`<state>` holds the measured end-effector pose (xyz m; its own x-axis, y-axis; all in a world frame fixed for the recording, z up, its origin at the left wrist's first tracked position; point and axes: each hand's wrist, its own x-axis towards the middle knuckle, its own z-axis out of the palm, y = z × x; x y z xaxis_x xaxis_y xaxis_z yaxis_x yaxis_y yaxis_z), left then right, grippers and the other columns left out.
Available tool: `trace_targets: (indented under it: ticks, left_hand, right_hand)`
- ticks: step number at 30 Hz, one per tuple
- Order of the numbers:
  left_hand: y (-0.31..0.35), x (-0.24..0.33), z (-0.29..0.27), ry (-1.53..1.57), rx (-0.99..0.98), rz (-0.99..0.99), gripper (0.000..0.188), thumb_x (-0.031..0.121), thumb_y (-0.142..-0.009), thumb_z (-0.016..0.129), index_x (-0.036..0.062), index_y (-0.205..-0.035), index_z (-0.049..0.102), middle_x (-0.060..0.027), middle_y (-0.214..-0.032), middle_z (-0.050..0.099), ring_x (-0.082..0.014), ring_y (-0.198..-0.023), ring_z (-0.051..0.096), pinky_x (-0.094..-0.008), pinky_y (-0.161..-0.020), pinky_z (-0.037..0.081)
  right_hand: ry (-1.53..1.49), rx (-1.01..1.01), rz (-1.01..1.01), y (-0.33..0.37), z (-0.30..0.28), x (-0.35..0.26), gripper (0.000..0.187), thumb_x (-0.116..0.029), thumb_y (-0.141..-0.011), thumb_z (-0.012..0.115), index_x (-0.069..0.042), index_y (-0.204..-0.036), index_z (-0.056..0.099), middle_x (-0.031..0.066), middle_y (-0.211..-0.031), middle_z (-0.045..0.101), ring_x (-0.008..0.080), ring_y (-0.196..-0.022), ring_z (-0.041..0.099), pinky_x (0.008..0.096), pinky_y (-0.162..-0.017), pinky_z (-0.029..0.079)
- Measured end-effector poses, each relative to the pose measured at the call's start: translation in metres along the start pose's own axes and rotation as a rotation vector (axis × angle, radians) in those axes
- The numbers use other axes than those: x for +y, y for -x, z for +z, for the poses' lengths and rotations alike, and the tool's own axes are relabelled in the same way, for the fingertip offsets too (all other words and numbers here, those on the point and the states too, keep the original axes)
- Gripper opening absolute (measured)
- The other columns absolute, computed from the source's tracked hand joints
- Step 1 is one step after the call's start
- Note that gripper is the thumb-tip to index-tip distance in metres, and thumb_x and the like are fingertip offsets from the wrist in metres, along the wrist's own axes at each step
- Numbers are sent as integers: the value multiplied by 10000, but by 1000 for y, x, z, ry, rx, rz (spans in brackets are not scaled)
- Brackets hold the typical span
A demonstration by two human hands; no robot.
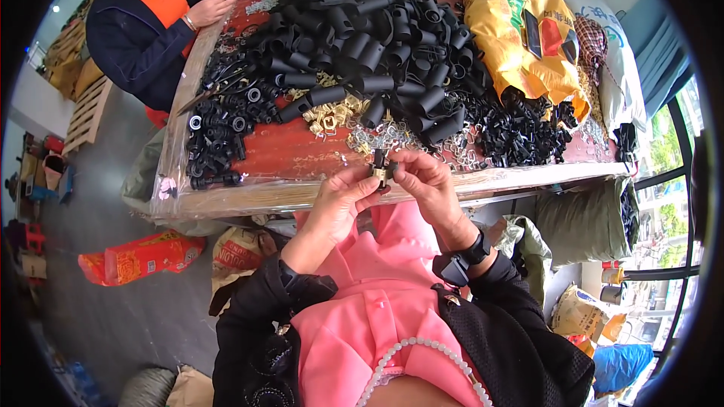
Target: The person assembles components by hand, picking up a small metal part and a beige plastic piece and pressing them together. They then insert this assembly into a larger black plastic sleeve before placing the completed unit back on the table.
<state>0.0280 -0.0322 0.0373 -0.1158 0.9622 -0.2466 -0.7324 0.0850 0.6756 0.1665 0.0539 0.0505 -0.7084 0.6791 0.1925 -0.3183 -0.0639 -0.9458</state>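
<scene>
At the near edge of the red-topped table (286, 157), my left hand (348, 194) and my right hand (424, 181) meet over a small black plastic part with a brass-coloured piece (381, 173) on it. The left fingers pinch it from one side. My right thumb and fingertips close on its other side; they partly cover it. Just beyond my hands lie a heap of metal wire rings (381, 137) and a pile of brass-coloured clips (332, 115). Behind them rises a large mound of black plastic tubes (362, 38).
Small black fittings (226, 128) lie to the left, and more black parts (528, 132) to the right. A yellow sack (520, 22) stands at the far right. Across the table's left corner, a person in a dark jacket (143, 38) handles something small. A red bag (151, 256) rests on the floor.
</scene>
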Motion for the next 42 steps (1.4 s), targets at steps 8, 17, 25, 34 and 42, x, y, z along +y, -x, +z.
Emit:
trace_targets:
  ticks: [8,17,25,34,42]
  left_hand:
    - [-2,1,-5,-3,77,-29,180,77,-772,562,18,-942,557,-56,-875,590,-147,-780,585,-238,-705,490]
    - [0,0,1,1,-46,-46,156,69,-780,548,20,-927,558,-52,-880,583,-148,-808,575,-275,-755,488]
    - [3,2,4,42,-28,-115,149,104,-799,532,31,-926,561,-38,-862,583,-133,-801,569,-278,-758,477]
    - [7,-3,4,4,-49,-137,183,135,-820,509,16,-954,545,-62,-860,585,-120,-741,571,-237,-659,482]
    - [-3,8,-17,-211,-91,12,216,136,-818,513,-8,-979,526,-81,-836,582,-121,-690,565,-228,-628,472]
  right_hand:
    - [191,12,120,2,-7,-4,168,-9,-809,485,20,-972,515,2,-812,522,75,-756,499,209,-687,412]
    - [628,-132,-101,0,-4,-9,154,9,-766,544,2,-919,522,31,-868,484,86,-730,481,212,-623,410]
    - [585,94,-183,3,5,3,247,-90,-676,654,-23,-895,560,58,-749,483,169,-678,491,276,-605,413]
    - [848,-22,-422,12,0,-1,313,-98,-646,672,-35,-934,569,73,-815,491,206,-715,487,288,-609,412]
    - [1732,125,-439,-21,-96,4,356,-66,-626,594,-69,-979,540,80,-968,498,253,-884,466,360,-732,353]
